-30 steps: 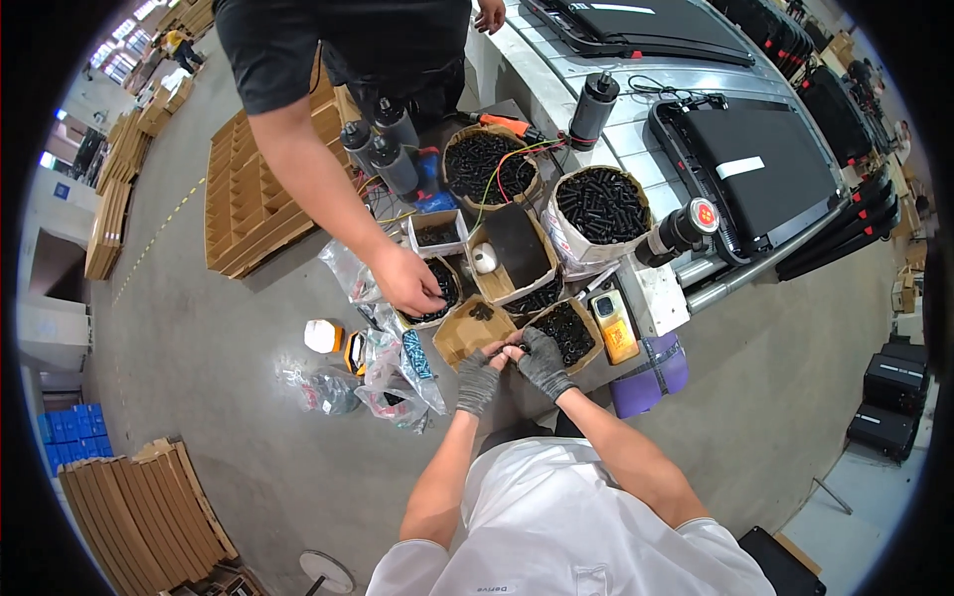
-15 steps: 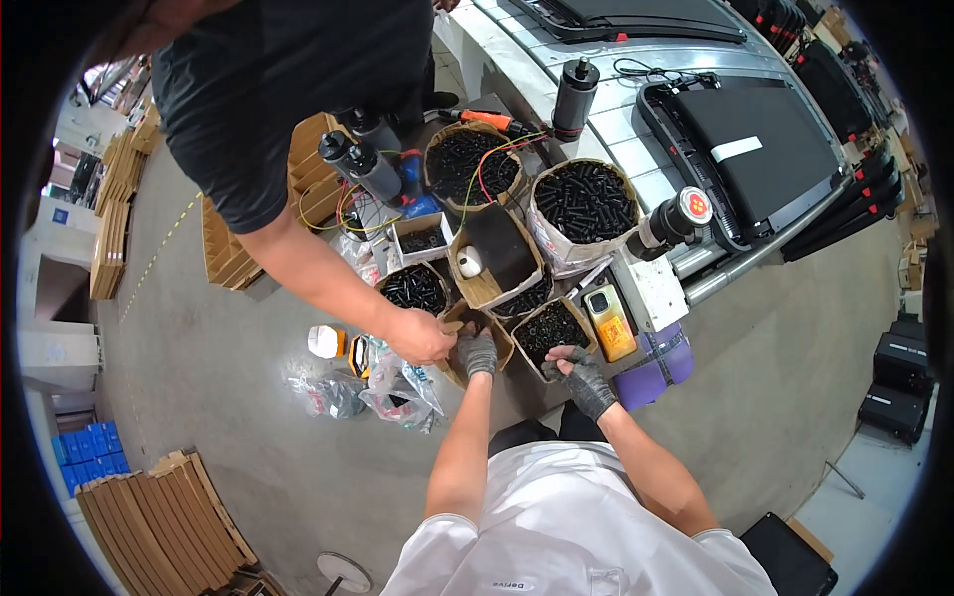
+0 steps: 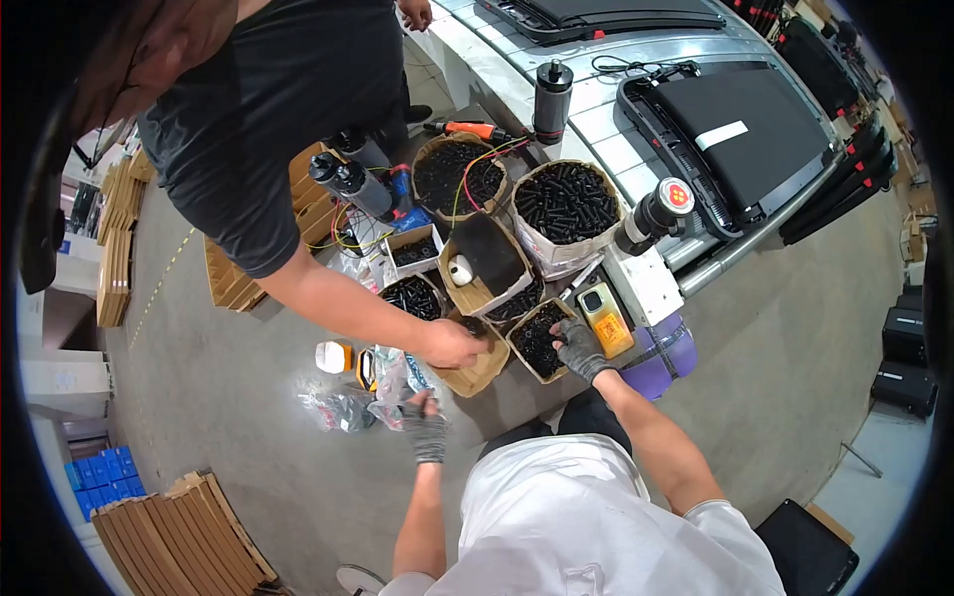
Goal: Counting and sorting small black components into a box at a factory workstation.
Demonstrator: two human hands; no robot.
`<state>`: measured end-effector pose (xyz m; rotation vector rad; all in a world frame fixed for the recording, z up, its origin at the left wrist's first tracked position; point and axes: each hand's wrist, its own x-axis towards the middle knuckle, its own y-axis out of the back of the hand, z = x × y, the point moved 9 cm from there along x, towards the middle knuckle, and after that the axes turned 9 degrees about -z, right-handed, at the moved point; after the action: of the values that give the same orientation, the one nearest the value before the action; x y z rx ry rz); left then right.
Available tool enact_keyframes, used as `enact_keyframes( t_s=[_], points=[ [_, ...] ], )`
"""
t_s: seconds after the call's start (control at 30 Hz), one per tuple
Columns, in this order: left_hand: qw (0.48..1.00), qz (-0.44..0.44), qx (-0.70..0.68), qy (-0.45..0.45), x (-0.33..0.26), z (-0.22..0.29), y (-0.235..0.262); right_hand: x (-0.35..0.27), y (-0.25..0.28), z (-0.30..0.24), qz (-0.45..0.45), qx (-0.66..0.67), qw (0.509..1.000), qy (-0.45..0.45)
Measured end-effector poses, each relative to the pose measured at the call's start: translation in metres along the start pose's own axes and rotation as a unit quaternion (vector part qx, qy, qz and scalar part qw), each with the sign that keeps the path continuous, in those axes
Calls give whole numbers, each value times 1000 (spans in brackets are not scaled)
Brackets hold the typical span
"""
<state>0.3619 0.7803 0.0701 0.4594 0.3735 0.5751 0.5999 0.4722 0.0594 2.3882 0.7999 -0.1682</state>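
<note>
My left hand (image 3: 425, 429), in a grey fingerless glove, is drawn back beside clear plastic bags (image 3: 391, 382). Its fingers are blurred, so I cannot tell whether they hold anything. The gloved right hand (image 3: 581, 350) reaches over the right rim of a carton of small black parts (image 3: 535, 346). Its thumb and fingers are drawn together at the parts; what they hold is too small to make out. A co-worker's bare hand (image 3: 455, 344) reaches into the open cardboard box (image 3: 475, 377) between my hands, hiding part of its inside.
Bins of black cylindrical parts (image 3: 566, 204) crowd the bench. Near my right hand lie a phone in a yellow case (image 3: 606, 323) and a purple bundle (image 3: 661, 363). Dark grey cylinders (image 3: 353, 186) with wires stand farther back. Black panels (image 3: 740, 144) rest on a roller conveyor (image 3: 606, 124).
My left hand has left the cardboard box, moving toward me and left. The co-worker's hand has moved right, into that box. My right hand has shifted slightly farther away, over the small parts.
</note>
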Motion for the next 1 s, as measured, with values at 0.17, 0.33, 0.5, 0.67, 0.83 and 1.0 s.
enact_keyframes(
  t_s=[0.17, 0.33, 0.5, 0.67, 0.83, 1.0],
  points=[
    [987, -18, 116, -105, 82, 43, 40, 8, -28, -19, -47, -238, 969, 48],
    [953, -72, 242, -170, 150, 67, 24, 10, -48, -28, -87, -308, 946, 55],
    [849, -217, 441, -194, 193, 92, -45, 0, -31, -13, -47, -260, 963, 57],
    [855, -67, 399, -324, 226, 24, -22, 4, -22, -28, 3, -47, 998, 34],
    [875, -271, 333, -223, 236, 2, -23, 1, -6, 0, -4, 58, 998, -3],
    [941, -143, 204, -230, 206, 70, -1, -3, -3, 15, 6, 119, 992, -34]
  ],
)
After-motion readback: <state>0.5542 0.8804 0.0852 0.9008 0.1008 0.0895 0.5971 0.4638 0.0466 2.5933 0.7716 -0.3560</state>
